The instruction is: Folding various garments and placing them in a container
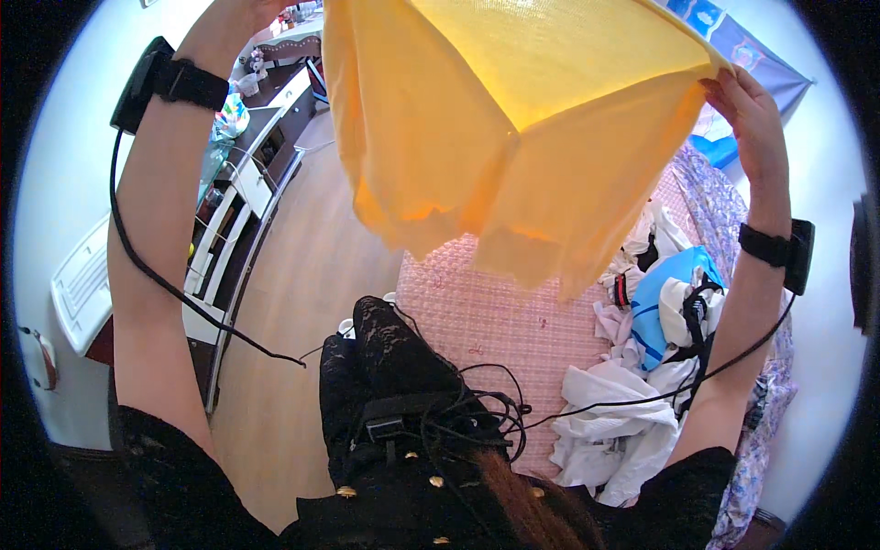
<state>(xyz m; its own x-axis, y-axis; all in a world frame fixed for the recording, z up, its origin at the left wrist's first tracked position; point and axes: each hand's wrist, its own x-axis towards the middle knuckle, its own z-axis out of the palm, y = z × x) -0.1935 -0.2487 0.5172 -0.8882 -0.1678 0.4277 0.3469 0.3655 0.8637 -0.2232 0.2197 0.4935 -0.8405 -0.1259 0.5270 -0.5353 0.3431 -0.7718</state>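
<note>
Brown hair (pixel 522 500) is seen nearest, over black clothing (pixel 394 522). High over the pink quilted cover (pixel 504 335), a yellow garment (pixel 513 170) is held spread sideways; its two lower parts are pointed downward, but with the top cut off, its long axis cannot be told. Its right corner is pinched by the right hand (pixel 750 105); the left hand (pixel 271 8), mostly out of view, is well apart; its grip cannot be told.
</note>
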